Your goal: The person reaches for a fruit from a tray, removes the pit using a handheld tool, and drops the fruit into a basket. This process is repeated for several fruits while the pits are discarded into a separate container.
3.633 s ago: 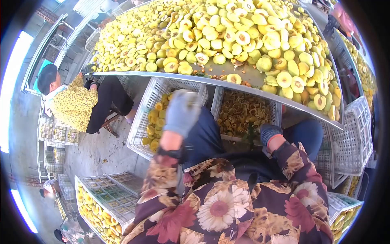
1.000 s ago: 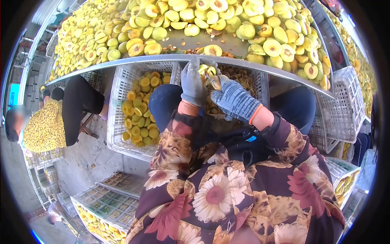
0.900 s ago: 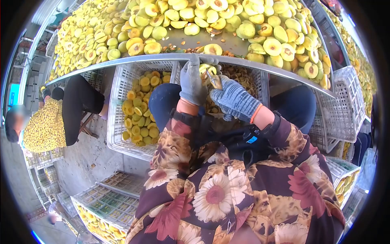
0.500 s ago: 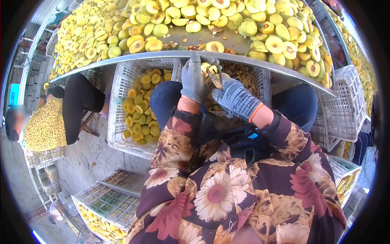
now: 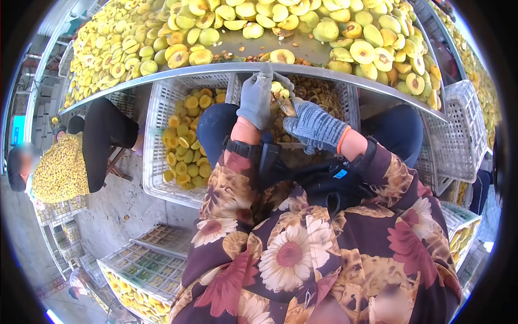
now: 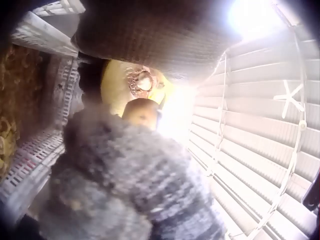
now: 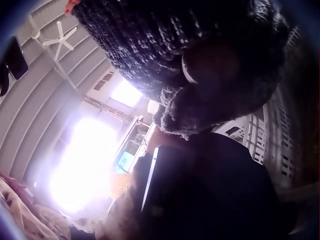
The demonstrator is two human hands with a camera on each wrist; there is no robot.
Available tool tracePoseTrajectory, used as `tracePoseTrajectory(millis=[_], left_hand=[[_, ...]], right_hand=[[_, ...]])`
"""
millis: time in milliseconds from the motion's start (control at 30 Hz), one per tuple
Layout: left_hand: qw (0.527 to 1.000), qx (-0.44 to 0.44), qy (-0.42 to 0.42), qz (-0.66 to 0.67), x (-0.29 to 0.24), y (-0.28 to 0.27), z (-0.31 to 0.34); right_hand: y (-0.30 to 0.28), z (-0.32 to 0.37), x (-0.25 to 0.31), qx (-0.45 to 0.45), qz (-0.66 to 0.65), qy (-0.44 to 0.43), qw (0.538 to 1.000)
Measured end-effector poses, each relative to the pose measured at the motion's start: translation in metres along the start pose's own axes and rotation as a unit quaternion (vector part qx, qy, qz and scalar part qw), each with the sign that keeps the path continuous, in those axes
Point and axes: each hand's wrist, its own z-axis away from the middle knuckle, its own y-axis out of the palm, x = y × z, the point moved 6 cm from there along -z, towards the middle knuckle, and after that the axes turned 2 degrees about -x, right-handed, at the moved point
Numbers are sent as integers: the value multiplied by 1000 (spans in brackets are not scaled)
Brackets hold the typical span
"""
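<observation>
My left hand (image 5: 256, 100), in a grey glove, holds a yellow peach half (image 5: 279, 90) just below the metal table edge. In the left wrist view the cut face of the peach half (image 6: 116, 86) shows a brown, pitted centre. My right hand (image 5: 315, 125), in a blue-grey knit glove, grips a small coring tool by its wooden handle (image 5: 288, 108). The tool's handle (image 6: 142, 113) overlaps the fruit in the left wrist view; its metal tip is hidden now. In the dark right wrist view, the right glove (image 7: 150, 45) curls around the handle.
A metal table (image 5: 226, 69) heaped with halved peaches stands ahead. Beneath it are a white crate (image 5: 152, 156) of yellow halves and a crate of brown scraps (image 5: 318, 97). More crates (image 5: 141, 270) stand behind left and right (image 5: 456, 135). Another person (image 5: 59, 167) sits at left.
Earlier the left hand was blurred beside the crate of halves and the right rested near the knee. Both then came together at the peach half, and the tool has shifted slightly against it.
</observation>
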Motion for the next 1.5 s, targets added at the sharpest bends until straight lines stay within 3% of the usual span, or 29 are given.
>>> tracePoseTrajectory(millis=[100,200,300,433,567,700,800,900,1067,1100,1167,1267,1300,1367,1500], left_hand=[[999,-20,26,27,5,0,-4],[995,-47,69,59,4,0,-3],[992,-26,107,69,-6,5,1],[992,-27,117,26,1,-1,-3],[979,-85,180,33,1,-6,-2],[971,-109,207,39,-1,-11,-1],[984,-96,128,76,3,-9,-3],[983,-104,118,91,2,-10,-3],[972,-108,207,29,-3,-10,-3],[971,-102,214,23,-3,-9,-3],[985,-93,139,44,2,-9,-4],[989,-92,80,83,6,-6,-3],[988,-95,70,98,8,-5,-3],[985,-95,140,19,3,-7,-4],[979,-71,193,8,3,-7,-5]], right_hand=[[3,1,0,23,-54,-23,998],[8,2,-9,19,-210,53,976],[11,-1,-11,83,-264,0,961],[7,6,0,-10,-131,11,991],[13,4,-4,32,-259,32,965],[12,2,-1,23,-205,3,979],[13,-4,-1,-20,-134,-23,991],[15,-7,-5,-8,-148,4,989],[14,-2,0,25,-204,40,978],[12,-4,0,1,-163,10,987],[12,-10,-3,-47,-82,-50,994],[10,-14,-2,-131,24,-177,975],[11,-14,-4,-93,-4,-123,988],[12,-8,-3,-16,-60,-16,998],[21,-13,-14,26,-140,24,989]])
